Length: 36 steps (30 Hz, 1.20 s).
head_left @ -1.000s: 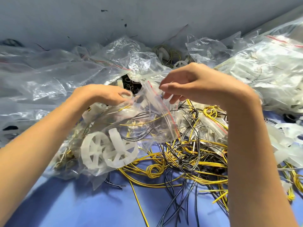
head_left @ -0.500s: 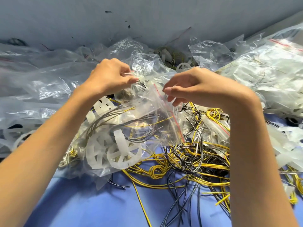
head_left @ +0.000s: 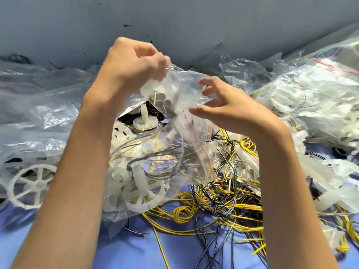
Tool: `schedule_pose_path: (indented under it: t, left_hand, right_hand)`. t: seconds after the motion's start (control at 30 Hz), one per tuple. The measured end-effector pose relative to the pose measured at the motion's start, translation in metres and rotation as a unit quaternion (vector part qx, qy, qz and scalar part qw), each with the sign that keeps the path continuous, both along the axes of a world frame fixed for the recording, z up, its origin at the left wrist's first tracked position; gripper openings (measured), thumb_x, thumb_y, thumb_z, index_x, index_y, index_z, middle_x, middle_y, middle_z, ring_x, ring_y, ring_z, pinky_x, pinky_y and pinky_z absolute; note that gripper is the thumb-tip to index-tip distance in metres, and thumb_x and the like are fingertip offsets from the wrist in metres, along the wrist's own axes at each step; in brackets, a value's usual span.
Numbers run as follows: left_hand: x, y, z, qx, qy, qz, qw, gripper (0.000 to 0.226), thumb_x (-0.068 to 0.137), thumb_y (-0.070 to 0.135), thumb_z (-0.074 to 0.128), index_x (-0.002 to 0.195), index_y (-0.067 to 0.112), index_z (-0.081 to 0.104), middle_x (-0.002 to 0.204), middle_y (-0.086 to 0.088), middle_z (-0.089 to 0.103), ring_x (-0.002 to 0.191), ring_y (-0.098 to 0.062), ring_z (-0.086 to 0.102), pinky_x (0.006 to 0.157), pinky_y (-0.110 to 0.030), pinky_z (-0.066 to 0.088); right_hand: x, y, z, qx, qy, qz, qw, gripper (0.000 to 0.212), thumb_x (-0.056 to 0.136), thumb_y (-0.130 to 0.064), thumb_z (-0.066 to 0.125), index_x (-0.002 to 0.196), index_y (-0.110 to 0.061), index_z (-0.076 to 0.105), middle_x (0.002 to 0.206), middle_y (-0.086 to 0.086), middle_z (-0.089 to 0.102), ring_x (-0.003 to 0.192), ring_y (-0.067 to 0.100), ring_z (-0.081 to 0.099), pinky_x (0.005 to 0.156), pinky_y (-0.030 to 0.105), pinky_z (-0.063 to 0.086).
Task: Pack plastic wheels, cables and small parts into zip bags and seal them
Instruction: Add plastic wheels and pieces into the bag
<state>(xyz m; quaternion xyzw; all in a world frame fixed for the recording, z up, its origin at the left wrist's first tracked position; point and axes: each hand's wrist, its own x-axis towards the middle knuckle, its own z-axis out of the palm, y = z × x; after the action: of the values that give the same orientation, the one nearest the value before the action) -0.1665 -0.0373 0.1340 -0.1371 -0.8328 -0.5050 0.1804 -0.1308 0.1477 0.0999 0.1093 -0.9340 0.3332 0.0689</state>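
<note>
Pinching the top edge of a small zip bag (head_left: 175, 88) with the left hand (head_left: 132, 65), dangling it above the cable-and-wheel bag (head_left: 155, 164); hovering the right hand (head_left: 229, 111) alongside, fingers spread, gripping nothing. Judging the film light, limp, slippery: taking hold at the zip strip.
</note>
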Motion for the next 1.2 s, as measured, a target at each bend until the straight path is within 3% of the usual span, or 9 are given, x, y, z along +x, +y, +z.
schedule_pose_path:
  t: [0.13, 0.3, 0.4, 0.5, 0.6, 0.7, 0.93, 1.07, 1.2]
  left_hand:
    - [0.017, 0.004, 0.003, 0.059, -0.023, -0.087, 0.994, 0.019, 0.088, 0.021, 0.063, 0.07, 0.02, 0.068, 0.059, 0.008, 0.067, 0.062, -0.006, 0.063, 0.074, -0.028, 0.045]
    - [0.028, 0.008, -0.003, 0.064, -0.017, -0.153, 0.986, 0.018, 0.086, 0.025, 0.064, 0.069, 0.023, 0.07, 0.067, 0.006, 0.069, 0.068, -0.009, 0.063, 0.072, -0.031, 0.043]
    - [0.027, 0.009, -0.005, 0.051, -0.015, -0.157, 0.986, 0.01, 0.08, 0.035, 0.062, 0.084, 0.027, 0.067, 0.077, 0.011, 0.07, 0.076, -0.004, 0.065, 0.073, -0.025, 0.049]
    - [0.022, 0.009, -0.008, 0.044, -0.037, -0.151, 0.987, 0.031, 0.074, 0.037, 0.064, 0.103, 0.032, 0.056, 0.093, 0.017, 0.065, 0.089, 0.004, 0.061, 0.081, -0.017, 0.046]
    - [0.02, 0.011, -0.015, 0.022, -0.107, -0.15, 0.983, 0.053, 0.072, 0.034, 0.075, 0.119, 0.028, 0.051, 0.108, 0.01, 0.061, 0.1, -0.002, 0.061, 0.09, -0.024, 0.048]
    - [0.022, 0.017, -0.018, 0.041, -0.155, -0.179, 0.971, 0.054, 0.08, 0.025, 0.073, 0.127, 0.024, 0.046, 0.107, 0.001, 0.067, 0.096, -0.009, 0.067, 0.084, -0.027, 0.056]
    - [0.025, 0.025, -0.019, 0.078, -0.115, -0.187, 0.972, 0.066, 0.063, 0.03, 0.075, 0.124, 0.021, 0.05, 0.101, -0.003, 0.07, 0.088, -0.01, 0.07, 0.071, -0.02, 0.056]
    - [0.02, 0.024, -0.021, 0.09, -0.109, -0.148, 0.979, 0.044, 0.074, 0.015, 0.076, 0.112, 0.016, 0.055, 0.09, -0.002, 0.069, 0.077, -0.01, 0.07, 0.065, -0.018, 0.055]
    - [0.011, 0.023, -0.026, 0.074, -0.085, -0.081, 0.99, 0.025, 0.081, 0.013, 0.074, 0.098, 0.008, 0.056, 0.081, -0.003, 0.065, 0.067, -0.009, 0.067, 0.069, -0.024, 0.058]
  right_hand:
    - [-0.004, 0.0, -0.001, -0.066, 0.031, -0.011, 0.997, 0.093, 0.079, -0.039, 0.071, 0.151, -0.025, 0.013, 0.148, 0.002, 0.032, 0.131, 0.015, 0.041, 0.11, 0.038, 0.034]
    - [-0.002, 0.0, 0.002, -0.117, 0.088, -0.011, 0.989, 0.031, 0.073, -0.034, 0.077, 0.094, -0.018, 0.06, 0.095, 0.005, 0.066, 0.083, 0.018, 0.059, 0.07, 0.029, 0.043]
    - [-0.004, -0.002, 0.001, -0.12, 0.122, -0.027, 0.985, 0.022, 0.081, -0.029, 0.07, 0.074, -0.02, 0.051, 0.072, -0.007, 0.056, 0.063, 0.007, 0.046, 0.057, 0.023, 0.034]
    - [-0.007, -0.003, 0.002, -0.139, 0.152, -0.067, 0.976, 0.023, 0.089, -0.03, 0.061, 0.075, -0.022, 0.045, 0.071, -0.012, 0.053, 0.059, -0.002, 0.046, 0.054, 0.021, 0.036]
    - [-0.009, 0.0, 0.001, -0.207, 0.146, -0.07, 0.965, 0.017, 0.094, -0.031, 0.055, 0.085, -0.017, 0.049, 0.072, -0.014, 0.065, 0.061, -0.001, 0.056, 0.058, 0.024, 0.046]
    - [-0.01, -0.001, 0.002, -0.242, 0.149, -0.064, 0.957, 0.026, 0.098, -0.031, 0.049, 0.074, -0.023, 0.041, 0.048, -0.031, 0.051, 0.046, -0.009, 0.044, 0.045, 0.011, 0.033]
    - [-0.009, -0.003, 0.003, -0.256, 0.104, -0.036, 0.96, 0.029, 0.1, -0.038, 0.042, 0.082, -0.017, 0.048, 0.069, -0.014, 0.059, 0.069, 0.006, 0.055, 0.065, 0.025, 0.045]
    - [-0.011, 0.001, -0.001, -0.196, 0.075, -0.048, 0.977, 0.042, 0.097, -0.045, 0.043, 0.1, -0.004, 0.053, 0.086, 0.003, 0.063, 0.079, 0.018, 0.064, 0.085, 0.048, 0.05]
    - [-0.015, 0.006, -0.007, -0.156, 0.083, -0.076, 0.981, 0.029, 0.091, -0.047, 0.054, 0.096, -0.018, 0.053, 0.084, -0.005, 0.061, 0.081, 0.017, 0.058, 0.072, 0.034, 0.048]
